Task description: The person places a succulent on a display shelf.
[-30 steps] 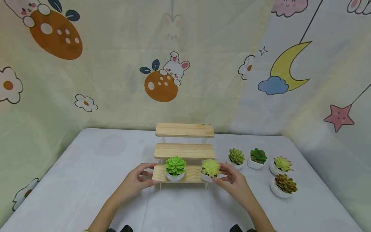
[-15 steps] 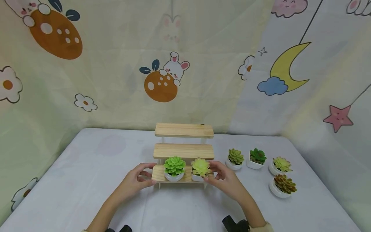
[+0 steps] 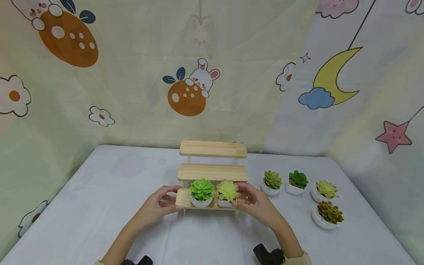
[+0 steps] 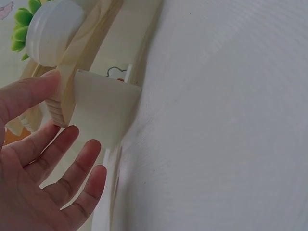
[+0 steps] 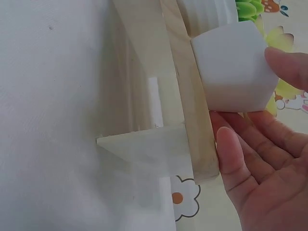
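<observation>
Yellow-green potted succulent (image 3: 228, 191): on bottom shelf (image 3: 183, 198), just beside bright-green potted succulent (image 3: 202, 190) | Right hand (image 3: 255, 202): thumb and fingers clamped on its pot | Left hand (image 3: 157, 203): pinches shelf's left end | Four potted succulents (image 3: 297, 179): right side of white table (image 3: 205, 239)

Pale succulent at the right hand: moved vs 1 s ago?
Yes. The pale succulent shifted left along the bottom shelf, from its right end toward the bright green succulent.
</observation>
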The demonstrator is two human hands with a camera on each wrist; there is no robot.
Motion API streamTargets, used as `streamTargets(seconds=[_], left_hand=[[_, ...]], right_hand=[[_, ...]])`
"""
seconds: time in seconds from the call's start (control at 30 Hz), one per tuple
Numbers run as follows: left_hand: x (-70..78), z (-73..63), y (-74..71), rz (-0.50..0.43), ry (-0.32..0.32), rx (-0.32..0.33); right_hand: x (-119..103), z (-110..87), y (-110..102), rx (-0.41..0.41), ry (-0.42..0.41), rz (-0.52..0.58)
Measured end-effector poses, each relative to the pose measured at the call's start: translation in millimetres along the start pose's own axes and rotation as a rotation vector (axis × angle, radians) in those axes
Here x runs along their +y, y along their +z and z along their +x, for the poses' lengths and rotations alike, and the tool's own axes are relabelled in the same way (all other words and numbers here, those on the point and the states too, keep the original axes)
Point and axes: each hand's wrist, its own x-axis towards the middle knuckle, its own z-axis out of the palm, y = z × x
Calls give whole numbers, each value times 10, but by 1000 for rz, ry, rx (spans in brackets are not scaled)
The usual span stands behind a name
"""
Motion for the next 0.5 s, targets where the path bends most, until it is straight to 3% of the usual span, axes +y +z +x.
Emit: streamTargets(seconds=[0.5], left_hand=[[1, -5, 2, 10, -14, 2]], right_hand=[[37, -12, -21, -27, 19, 89]])
